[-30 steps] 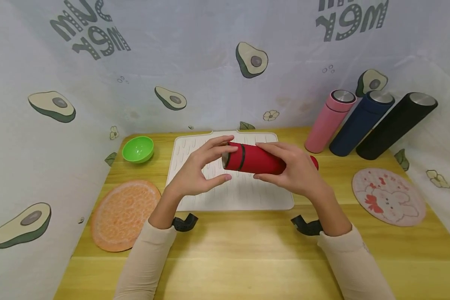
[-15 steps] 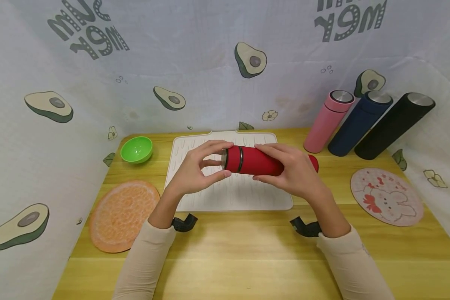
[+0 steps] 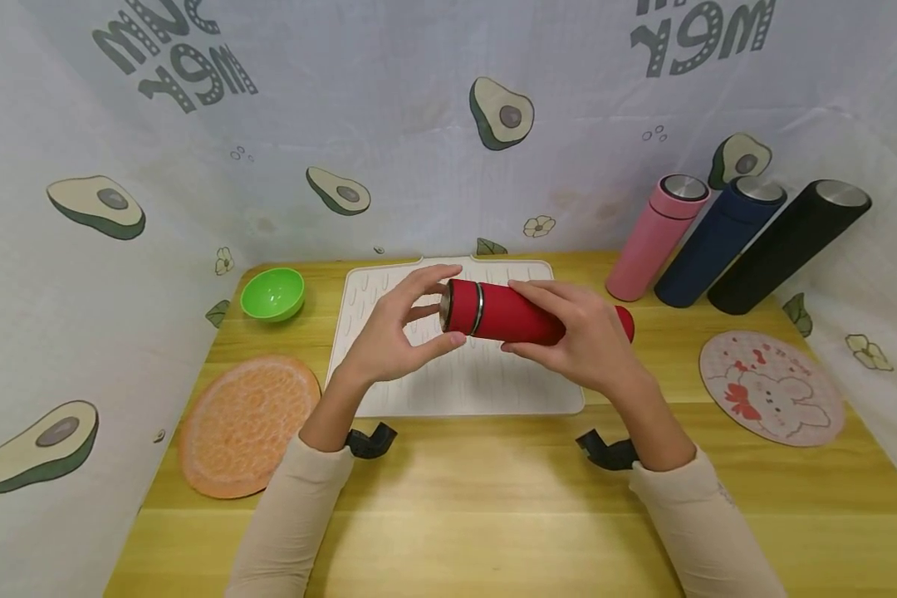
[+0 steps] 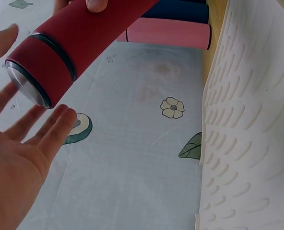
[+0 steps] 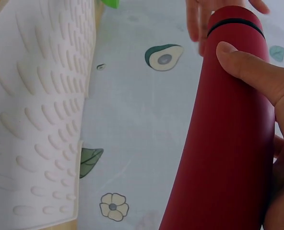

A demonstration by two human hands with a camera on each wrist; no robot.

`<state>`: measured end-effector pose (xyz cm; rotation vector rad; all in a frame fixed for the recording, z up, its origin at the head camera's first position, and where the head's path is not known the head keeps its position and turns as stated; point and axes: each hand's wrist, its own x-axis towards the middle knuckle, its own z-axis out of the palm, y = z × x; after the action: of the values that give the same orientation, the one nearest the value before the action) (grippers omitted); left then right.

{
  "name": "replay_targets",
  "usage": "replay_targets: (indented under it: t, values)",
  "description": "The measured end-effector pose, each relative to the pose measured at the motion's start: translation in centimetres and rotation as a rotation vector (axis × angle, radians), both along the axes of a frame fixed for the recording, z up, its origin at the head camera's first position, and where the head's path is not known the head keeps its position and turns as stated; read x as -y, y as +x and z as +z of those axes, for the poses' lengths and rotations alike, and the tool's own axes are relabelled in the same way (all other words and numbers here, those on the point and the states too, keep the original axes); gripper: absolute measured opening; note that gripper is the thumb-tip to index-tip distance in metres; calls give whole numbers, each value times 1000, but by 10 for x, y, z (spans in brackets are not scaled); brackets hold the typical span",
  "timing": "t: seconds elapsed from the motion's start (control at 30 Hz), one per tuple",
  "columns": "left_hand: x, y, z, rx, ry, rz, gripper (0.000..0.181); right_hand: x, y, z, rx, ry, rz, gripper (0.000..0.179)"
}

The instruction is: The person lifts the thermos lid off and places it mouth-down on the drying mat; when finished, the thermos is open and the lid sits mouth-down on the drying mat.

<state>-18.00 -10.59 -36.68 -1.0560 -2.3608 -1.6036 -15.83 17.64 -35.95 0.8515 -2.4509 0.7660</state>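
A red thermos flask (image 3: 519,315) is held sideways above the white ridged mat, its lid (image 3: 461,306) pointing left. My right hand (image 3: 589,336) grips the flask's body from above, with the thumb along one side in the right wrist view. Around the lid end, my left hand (image 3: 390,336) is spread. In the left wrist view its fingers (image 4: 55,127) lie straight and apart, just off the lid's silver top (image 4: 26,85), and its thumb stands clear. A shiny band shows at the seam between lid and body. The flask's underside is partly hidden by my right hand.
The white mat (image 3: 463,390) lies on the wooden table. Pink (image 3: 654,245), blue (image 3: 713,249) and black flasks (image 3: 785,249) stand at the back right. A green bowl (image 3: 272,301) and an orange-slice placemat (image 3: 250,428) are left; a rabbit placemat (image 3: 773,390) is right.
My left fingers close onto the lid half a second ago, then spread off it again. The band at the seam looks shinier than before. My right hand keeps its grip.
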Motion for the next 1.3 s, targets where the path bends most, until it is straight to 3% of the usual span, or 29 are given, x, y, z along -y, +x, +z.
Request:
replay_targets:
  t: [0.13, 0.27, 0.4, 0.53, 0.77, 1.03, 1.3]
  values:
    - [0, 0, 1, -77, -12, -96, 67, -2, 0, 1, 19, -16, 7, 79]
    - [1, -1, 1, -65, 29, -137, 60, -3, 0, 2, 37, -18, 19, 79]
    - [3, 0, 1, 1, 76, -119, 62, -2, 0, 2, 41, -11, 23, 79]
    - [2, 0, 0, 64, 105, -63, 63, -1, 1, 2, 36, -11, 13, 79]
    - [1, 0, 1, 97, 72, 50, 53, 2, 3, 2, 28, 5, -1, 78]
    - [0, 0, 2, 76, 41, -27, 74, 3, 2, 2, 36, -11, 0, 78]
    - [0, 2, 2, 56, 111, -17, 63, 2, 2, 0, 47, -12, -8, 79]
